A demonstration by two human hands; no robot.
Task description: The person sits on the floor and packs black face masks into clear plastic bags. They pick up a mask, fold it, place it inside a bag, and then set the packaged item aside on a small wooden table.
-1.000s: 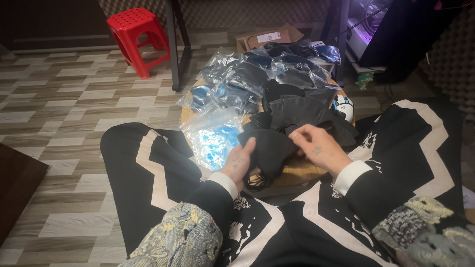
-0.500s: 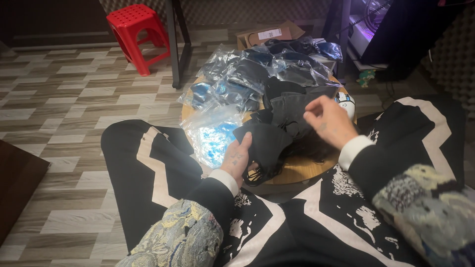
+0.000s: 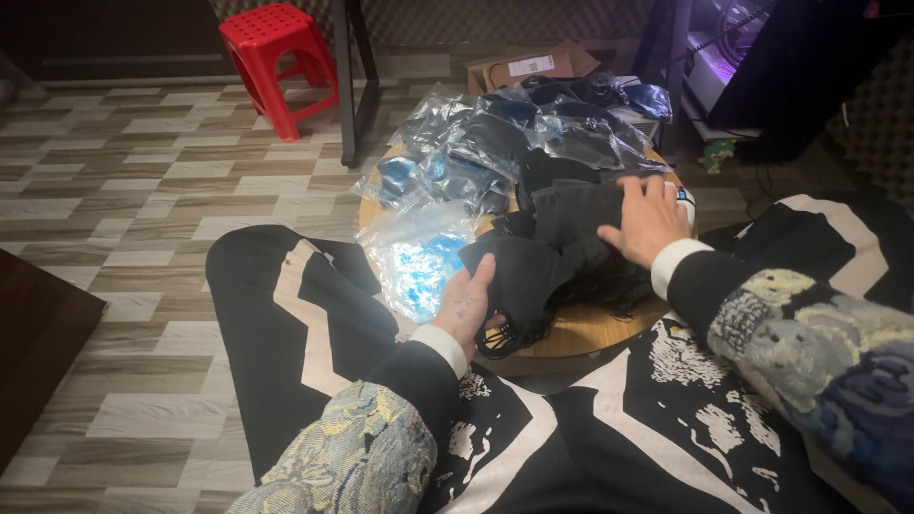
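Black face mask [image 3: 519, 276] being pinched at left edge by left hand [image 3: 464, 306], on round wooden table [image 3: 590, 328]; long axis running left-right, ear loops hanging toward viewer. Right hand [image 3: 647, 221] being pressed flat, fingers spread, on black mask pile [image 3: 571, 214].

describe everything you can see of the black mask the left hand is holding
The black fabric face mask looks soft and matte, folded into a curved, cupped shape with thin black ear loops dangling below it. It lies at the near edge of the round wooden table, beside a heap of similar black masks. The left hand grips its lower left edge; the right hand rests on the heap, not on this mask.
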